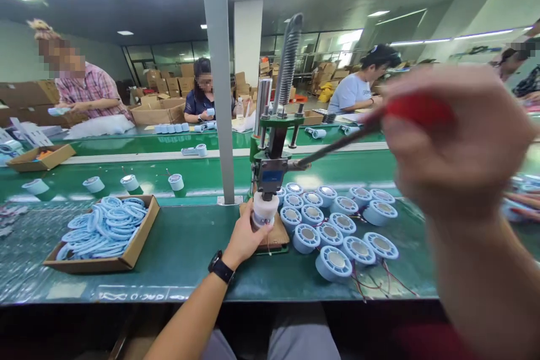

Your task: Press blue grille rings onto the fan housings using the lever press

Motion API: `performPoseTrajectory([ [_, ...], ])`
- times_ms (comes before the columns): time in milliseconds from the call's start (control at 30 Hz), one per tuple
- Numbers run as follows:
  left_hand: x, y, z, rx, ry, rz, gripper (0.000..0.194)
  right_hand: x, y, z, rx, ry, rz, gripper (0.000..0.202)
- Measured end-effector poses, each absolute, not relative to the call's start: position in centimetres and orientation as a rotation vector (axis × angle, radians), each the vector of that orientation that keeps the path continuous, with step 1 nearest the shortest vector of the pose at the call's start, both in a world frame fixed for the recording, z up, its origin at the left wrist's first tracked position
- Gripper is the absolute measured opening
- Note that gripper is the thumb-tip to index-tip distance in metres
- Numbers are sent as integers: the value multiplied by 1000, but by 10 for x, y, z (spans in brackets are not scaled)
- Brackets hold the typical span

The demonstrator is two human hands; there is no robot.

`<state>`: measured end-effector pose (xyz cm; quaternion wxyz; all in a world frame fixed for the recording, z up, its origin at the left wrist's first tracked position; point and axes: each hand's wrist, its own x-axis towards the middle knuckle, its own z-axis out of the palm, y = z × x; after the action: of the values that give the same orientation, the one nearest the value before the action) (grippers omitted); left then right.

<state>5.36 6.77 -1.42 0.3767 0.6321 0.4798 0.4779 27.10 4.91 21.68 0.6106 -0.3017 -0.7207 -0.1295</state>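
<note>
A hand-operated lever press [272, 174] stands on the bench in front of me. My left hand [243, 239], with a black watch on the wrist, curls its thumb and fingers around a white cylindrical part [265, 206] on the press base [278, 235], right under the ram. The lower portion of that part is partly hidden by my fingers. My right hand [464, 135], close to the camera and somewhat blurred, is wrapped around the red grip [417, 109] of the press lever [341, 143]. Several light-blue round motor housings [333, 263] with wires sit right of the press.
A cardboard tray [139, 253] of light-blue rings [103, 222] stands at left. Several light-blue cylinders [176, 181] sit on the green conveyor [198, 170]. A grey post [221, 79] rises just left of the press. Co-workers [95, 90] work across the line.
</note>
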Motion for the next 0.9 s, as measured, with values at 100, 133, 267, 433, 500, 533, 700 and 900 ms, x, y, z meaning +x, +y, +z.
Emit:
performPoseTrajectory([
  [100, 23, 59, -23, 1600, 1378, 1289, 77, 259, 105, 268, -662, -1704, 8, 31],
  [133, 8, 59, -24, 1602, 1440, 1325, 75, 251, 115, 266, -634, -1674, 83, 35],
  [267, -63, 84, -12, 1745, 1852, 1372, 63, 212, 108, 173, -534, -1371, 188, 51],
  [433, -134, 157, 28, 1933, 2301, 1080, 50, 170, 82, 6, -928, -1277, 314, 80],
  [500, -151, 181, 39, 1959, 2302, 976, 40, 162, 85, -28, -1099, -1367, 469, 88],
  [533, -157, 190, 43, 1981, 2290, 904, 35, 160, 88, -36, -1136, -1381, 524, 88],
  [700, -161, 195, 51, 2082, 2206, 611, 26, 161, 90, -33, -1097, -1314, 624, 81],
  [900, -110, 136, 14, 2303, 1993, 489, 28, 152, 88, -26, -1113, -1265, 549, 75],
])
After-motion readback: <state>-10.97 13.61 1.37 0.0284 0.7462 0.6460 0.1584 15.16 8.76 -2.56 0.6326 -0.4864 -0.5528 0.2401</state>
